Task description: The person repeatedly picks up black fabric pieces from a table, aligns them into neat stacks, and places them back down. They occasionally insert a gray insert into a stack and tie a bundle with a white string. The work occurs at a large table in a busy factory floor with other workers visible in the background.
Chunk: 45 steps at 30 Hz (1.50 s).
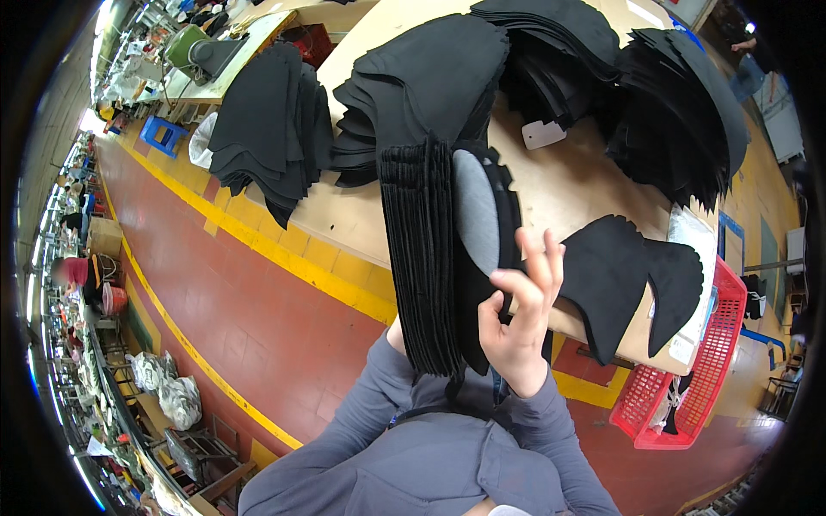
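Note:
A thick stack of black cut fabric pieces (pixel 419 258) overhangs the table's near edge in front of me, its layered edges facing up. My left hand (pixel 397 335) goes behind the stack's lower left side; only skin near the wrist shows, and its fingers are hidden. Against the stack's right side lies a black piece with a grey oval patch (pixel 476 206). My right hand (pixel 523 318) is raised beside this patch, fingers apart, with nothing visible in them. The index fingertip is at the patch's lower edge; whether it touches, I cannot tell. Two loose black pieces (pixel 607 279) lie to the right.
Several fanned piles of black pieces (pixel 430 73) cover the far side of the tan table (pixel 559 185). A white tag (pixel 544 134) lies among them. A red plastic basket (pixel 680 404) is at the right edge. A blue stool (pixel 162 136) stands far left.

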Each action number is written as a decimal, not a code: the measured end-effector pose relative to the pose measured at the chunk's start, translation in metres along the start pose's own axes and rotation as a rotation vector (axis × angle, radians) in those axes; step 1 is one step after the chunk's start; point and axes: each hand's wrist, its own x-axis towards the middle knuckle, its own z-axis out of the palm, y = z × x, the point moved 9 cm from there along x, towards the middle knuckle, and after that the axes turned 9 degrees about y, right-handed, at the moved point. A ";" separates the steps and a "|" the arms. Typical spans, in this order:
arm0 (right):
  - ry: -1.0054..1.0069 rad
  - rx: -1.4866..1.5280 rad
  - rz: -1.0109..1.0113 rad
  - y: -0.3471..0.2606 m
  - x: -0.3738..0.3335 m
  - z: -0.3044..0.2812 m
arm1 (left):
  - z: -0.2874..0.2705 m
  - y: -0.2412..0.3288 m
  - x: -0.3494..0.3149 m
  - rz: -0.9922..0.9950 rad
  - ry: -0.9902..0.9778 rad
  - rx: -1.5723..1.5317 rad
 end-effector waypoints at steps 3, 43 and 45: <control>-0.330 0.013 0.068 0.005 -0.004 0.020 | -0.003 -0.005 -0.002 -0.083 -0.187 -0.129; -0.301 0.013 0.210 -0.009 -0.007 0.030 | 0.003 0.001 -0.003 -0.107 -0.281 0.008; -0.290 0.017 0.217 -0.004 -0.012 0.030 | 0.004 0.002 -0.004 -0.099 -0.283 0.007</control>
